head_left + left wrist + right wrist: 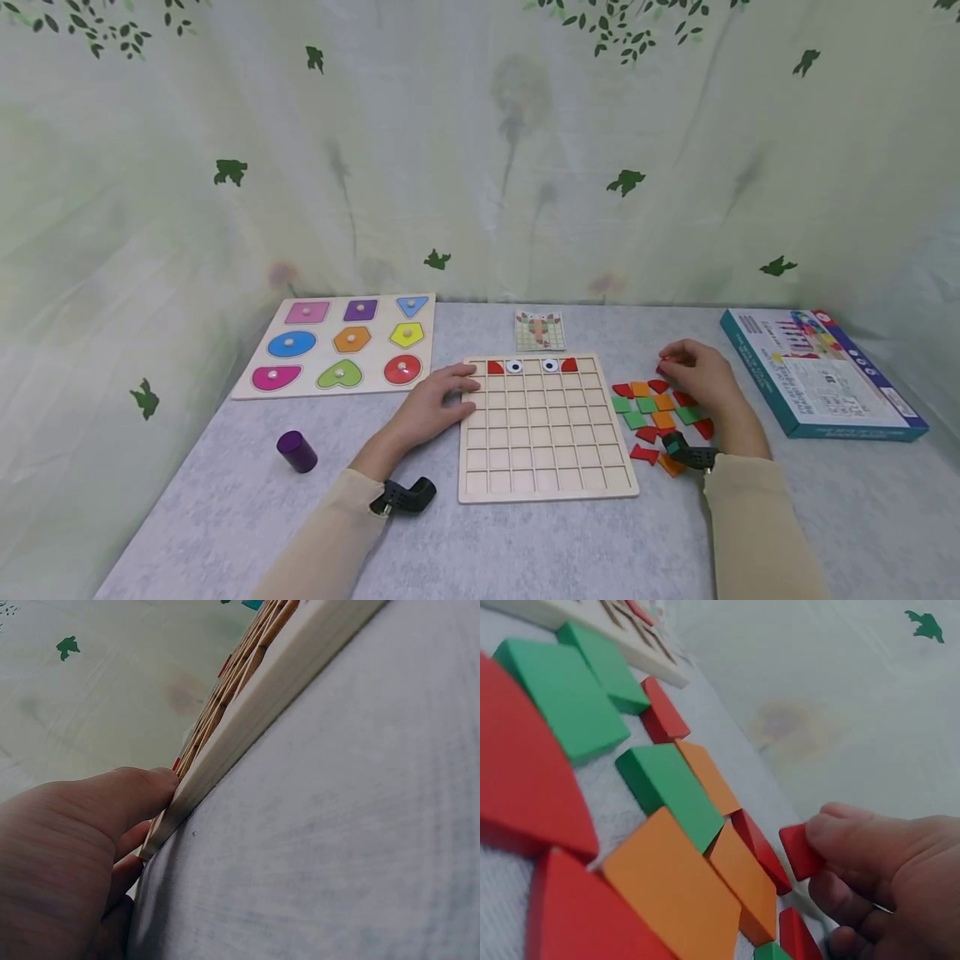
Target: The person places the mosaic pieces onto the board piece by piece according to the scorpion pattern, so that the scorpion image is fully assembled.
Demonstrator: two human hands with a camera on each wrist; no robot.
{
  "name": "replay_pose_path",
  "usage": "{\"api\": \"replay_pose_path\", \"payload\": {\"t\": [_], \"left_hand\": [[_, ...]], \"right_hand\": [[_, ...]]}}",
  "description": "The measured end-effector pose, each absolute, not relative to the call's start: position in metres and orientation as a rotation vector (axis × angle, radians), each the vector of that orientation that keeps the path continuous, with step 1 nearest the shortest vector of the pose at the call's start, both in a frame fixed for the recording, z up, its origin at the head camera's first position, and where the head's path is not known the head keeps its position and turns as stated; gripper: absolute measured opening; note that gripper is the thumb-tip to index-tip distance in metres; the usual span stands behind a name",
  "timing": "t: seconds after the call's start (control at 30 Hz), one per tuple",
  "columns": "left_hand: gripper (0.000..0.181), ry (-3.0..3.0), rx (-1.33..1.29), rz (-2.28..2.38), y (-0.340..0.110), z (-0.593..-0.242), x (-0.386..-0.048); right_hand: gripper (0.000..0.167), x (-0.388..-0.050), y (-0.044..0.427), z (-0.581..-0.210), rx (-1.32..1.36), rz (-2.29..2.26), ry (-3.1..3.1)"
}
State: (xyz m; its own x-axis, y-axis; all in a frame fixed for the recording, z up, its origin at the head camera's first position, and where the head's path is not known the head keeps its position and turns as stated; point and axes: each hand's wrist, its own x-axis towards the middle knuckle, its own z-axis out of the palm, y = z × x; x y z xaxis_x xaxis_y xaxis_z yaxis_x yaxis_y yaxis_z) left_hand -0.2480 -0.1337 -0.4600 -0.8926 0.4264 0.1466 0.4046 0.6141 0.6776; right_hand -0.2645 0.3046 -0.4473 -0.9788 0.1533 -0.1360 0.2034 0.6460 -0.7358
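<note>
The wooden grid board (543, 433) lies flat with two red pieces and two eye pieces in its top row. My left hand (437, 407) rests on the board's upper left edge. In the left wrist view the thumb (146, 787) touches the board's pale rim (247, 727). My right hand (699, 375) pinches a small red block (802, 851) between thumb and fingers, just above the table. Below and left of that hand are loose red, orange (663, 420) and green (634, 420) blocks, some partly hidden by the wrist camera.
A small picture card (540, 332) lies behind the board. To the left are a knobbed shape puzzle (382, 333) and a purple cylinder (297, 452). A flat box (825, 375) lies at the right. A patterned curtain (480, 167) hangs behind the table.
</note>
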Motion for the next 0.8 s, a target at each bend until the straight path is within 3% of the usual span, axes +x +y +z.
{"api": "replay_pose_path", "payload": {"t": [0.37,0.8], "left_hand": [[0.033,2.799,0.722,1.165,-0.135,-0.462,-0.248],[0.033,2.798,0.711,1.158,-0.133,-0.461,-0.248]], "right_hand": [[0.037,-0.265,0.298,-0.440,0.264,-1.336,2.735],[0.031,-0.265,0.279,-0.431,-0.026,-1.251,2.755]]}}
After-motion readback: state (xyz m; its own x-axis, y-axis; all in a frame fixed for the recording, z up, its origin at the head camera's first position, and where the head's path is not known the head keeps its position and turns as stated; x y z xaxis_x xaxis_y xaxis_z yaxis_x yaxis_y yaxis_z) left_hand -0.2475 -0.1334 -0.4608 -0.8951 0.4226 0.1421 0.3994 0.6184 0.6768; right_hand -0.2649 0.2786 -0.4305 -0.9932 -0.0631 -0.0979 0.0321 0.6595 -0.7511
